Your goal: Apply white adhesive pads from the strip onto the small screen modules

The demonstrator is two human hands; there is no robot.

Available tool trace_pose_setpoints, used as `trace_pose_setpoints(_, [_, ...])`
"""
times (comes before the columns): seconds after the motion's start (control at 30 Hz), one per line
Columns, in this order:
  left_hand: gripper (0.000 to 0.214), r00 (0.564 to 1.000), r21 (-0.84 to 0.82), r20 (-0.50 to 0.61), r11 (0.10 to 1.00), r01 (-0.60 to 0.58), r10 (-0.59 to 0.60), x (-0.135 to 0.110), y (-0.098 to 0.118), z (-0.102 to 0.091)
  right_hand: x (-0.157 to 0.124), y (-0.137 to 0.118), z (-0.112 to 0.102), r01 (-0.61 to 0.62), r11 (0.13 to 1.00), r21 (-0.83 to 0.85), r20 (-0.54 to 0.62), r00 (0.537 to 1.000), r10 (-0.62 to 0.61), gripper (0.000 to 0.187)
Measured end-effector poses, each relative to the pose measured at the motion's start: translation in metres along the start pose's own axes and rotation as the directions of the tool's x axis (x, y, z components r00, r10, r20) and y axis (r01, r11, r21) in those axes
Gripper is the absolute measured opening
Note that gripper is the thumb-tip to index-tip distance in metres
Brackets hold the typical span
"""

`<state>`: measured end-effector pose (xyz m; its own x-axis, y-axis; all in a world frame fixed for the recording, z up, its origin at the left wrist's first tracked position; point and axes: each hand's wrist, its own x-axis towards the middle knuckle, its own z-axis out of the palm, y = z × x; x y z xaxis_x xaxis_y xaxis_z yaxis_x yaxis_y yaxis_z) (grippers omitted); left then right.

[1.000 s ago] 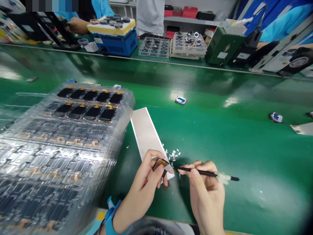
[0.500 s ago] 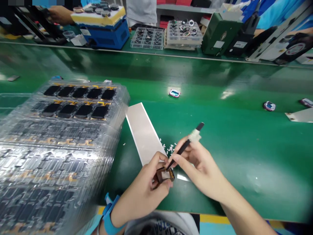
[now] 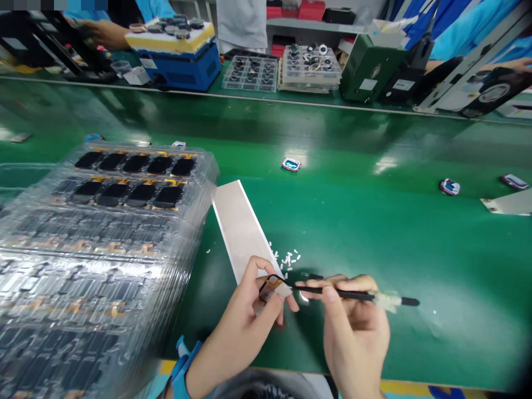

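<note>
The left hand (image 3: 249,310) is held low and just left of centre, turned inward, with its fingers (image 3: 270,310) curled and the thumb (image 3: 260,265) pressed over from above in a closed pinch. The left forearm (image 3: 199,377) is angled up from the bottom-left edge of the view. The right hand (image 3: 353,332) is raised just beside it, its back turned outward, with the thumb (image 3: 332,296) and forefinger (image 3: 316,287) drawn out toward the left in a firm, narrow grip. The right forearm is cut off by the bottom edge, and the fingertips of both hands are kept close together.
</note>
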<state>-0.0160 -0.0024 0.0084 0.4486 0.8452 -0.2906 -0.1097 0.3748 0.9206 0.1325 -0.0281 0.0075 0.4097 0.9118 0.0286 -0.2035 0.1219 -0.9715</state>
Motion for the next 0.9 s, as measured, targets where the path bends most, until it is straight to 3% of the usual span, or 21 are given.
trace_pose_setpoints(0.13, [0.013,0.999,0.018,0.037,1.000,0.023,-0.024,-0.003,0.005,0.000,0.005,-0.002,0.005,0.017,1.000,-0.020,0.113,0.994,-0.015,0.012])
trace_pose_setpoints(0.27, [0.016,0.998,0.029,0.067,0.999,0.012,-0.014,-0.006,0.005,-0.003,0.025,-0.018,0.012,-0.057,0.998,-0.016,0.237,0.970,0.059,0.013])
trace_pose_setpoints(0.43, [0.009,0.999,0.017,0.032,1.000,-0.008,0.007,-0.004,0.000,-0.004,0.024,-0.013,0.014,-0.095,0.994,0.062,0.179,0.980,0.083,0.014])
trace_pose_setpoints(0.9, [0.015,1.000,0.003,0.012,1.000,-0.025,0.025,0.000,-0.001,-0.001,0.015,0.003,0.007,-0.141,0.983,0.120,0.170,0.978,0.120,0.013])
